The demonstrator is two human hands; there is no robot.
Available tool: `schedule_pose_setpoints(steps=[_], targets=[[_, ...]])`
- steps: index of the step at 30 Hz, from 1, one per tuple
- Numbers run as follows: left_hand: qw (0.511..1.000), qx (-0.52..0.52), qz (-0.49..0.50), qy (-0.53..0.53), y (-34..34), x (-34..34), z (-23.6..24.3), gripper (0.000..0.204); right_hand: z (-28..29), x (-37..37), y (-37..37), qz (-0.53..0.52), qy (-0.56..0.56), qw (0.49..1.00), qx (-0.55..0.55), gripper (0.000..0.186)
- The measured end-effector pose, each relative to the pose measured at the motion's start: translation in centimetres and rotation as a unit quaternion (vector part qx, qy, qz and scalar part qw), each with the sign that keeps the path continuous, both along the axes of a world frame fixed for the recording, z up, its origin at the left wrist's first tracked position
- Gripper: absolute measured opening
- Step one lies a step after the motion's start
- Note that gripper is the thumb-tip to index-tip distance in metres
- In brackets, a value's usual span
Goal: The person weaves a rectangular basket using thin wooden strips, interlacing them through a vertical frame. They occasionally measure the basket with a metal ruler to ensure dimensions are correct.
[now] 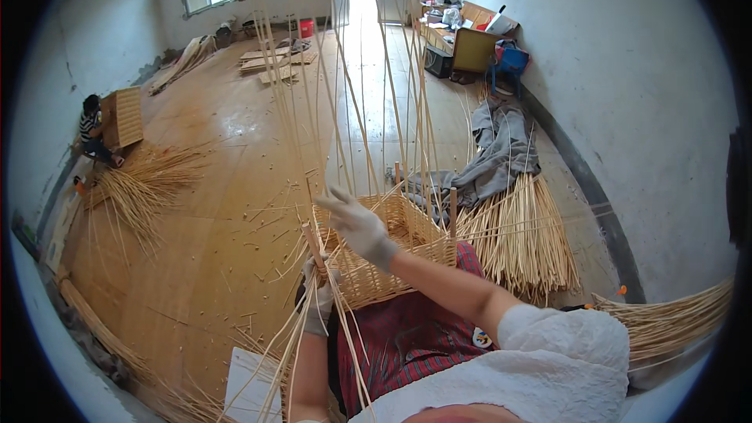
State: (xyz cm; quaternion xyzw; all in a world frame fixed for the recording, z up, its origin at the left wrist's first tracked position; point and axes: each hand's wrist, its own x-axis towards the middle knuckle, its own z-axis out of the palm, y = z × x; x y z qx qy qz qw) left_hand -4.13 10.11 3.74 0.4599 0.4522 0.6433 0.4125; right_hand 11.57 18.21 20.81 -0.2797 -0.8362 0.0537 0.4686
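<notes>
A half-woven wicker basket rests on my lap, with wooden pegs standing at its corners and long thin canes rising from it. My right hand, in a pale glove, is over the basket's near-left side. Its fingers are stretched out and apart, and I see nothing held in them. Lower down, my gloved left hand is closed on the basket's left corner, just under a wooden peg. Loose cane ends hang across that hand and hide part of its fingers.
At the right, a thick bundle of canes lies partly under a grey cloth. More canes lie at the lower right. A person sits at the far left behind a woven panel. Cane scraps litter the floor.
</notes>
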Motion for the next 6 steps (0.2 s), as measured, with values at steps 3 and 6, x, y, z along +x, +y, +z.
schedule_pose_setpoints(steps=[3, 6], targets=[[1.0, 0.021, 0.01, -0.005, 0.1, 0.6, 0.0, 0.048, 5.1, -2.9, 0.9, -0.043, -0.084, 0.939, -0.33, 0.072], [0.997, 0.055, 0.053, 0.017, 0.3, -0.2, -2.9, 0.057, 3.5, -2.3, 0.4, 0.023, 0.101, 0.904, -0.414, 0.078]])
